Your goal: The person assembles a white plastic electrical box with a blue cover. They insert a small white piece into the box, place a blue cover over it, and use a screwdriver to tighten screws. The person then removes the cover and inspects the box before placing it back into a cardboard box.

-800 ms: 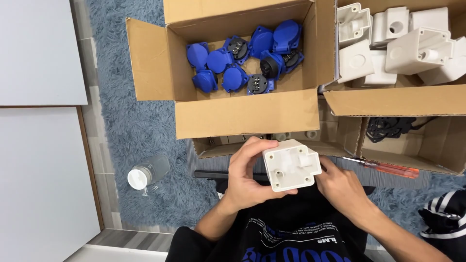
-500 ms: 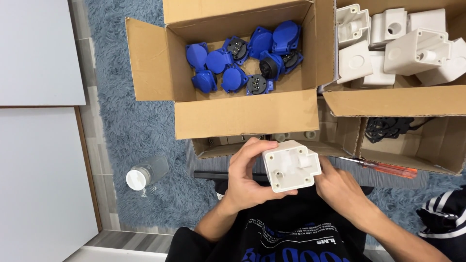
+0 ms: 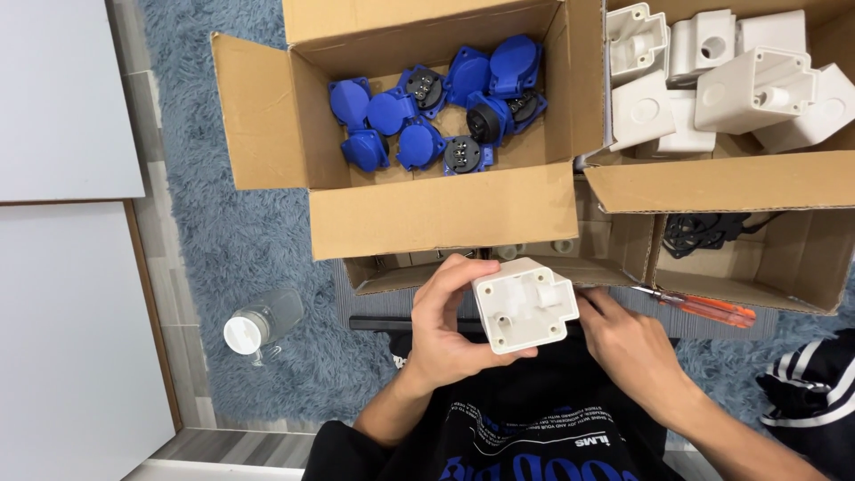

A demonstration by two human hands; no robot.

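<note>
Your left hand [image 3: 450, 325] wraps its fingers around the white plastic housing [image 3: 524, 305], gripping it over your lap. Your right hand [image 3: 628, 343] presses against its far side. Just beyond the right hand lies an orange-handled screwdriver [image 3: 704, 307]; farther out, a cardboard box [image 3: 441, 214] holds blue socket covers [image 3: 436, 107].

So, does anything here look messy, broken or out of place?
Mostly tidy. The one oddity is a clear bottle with a white cap lying on its side on the blue rug, away from the boxes. An orange-handled screwdriver rests loosely beside the right hand. The white housing in the left hand looks undamaged.
</note>
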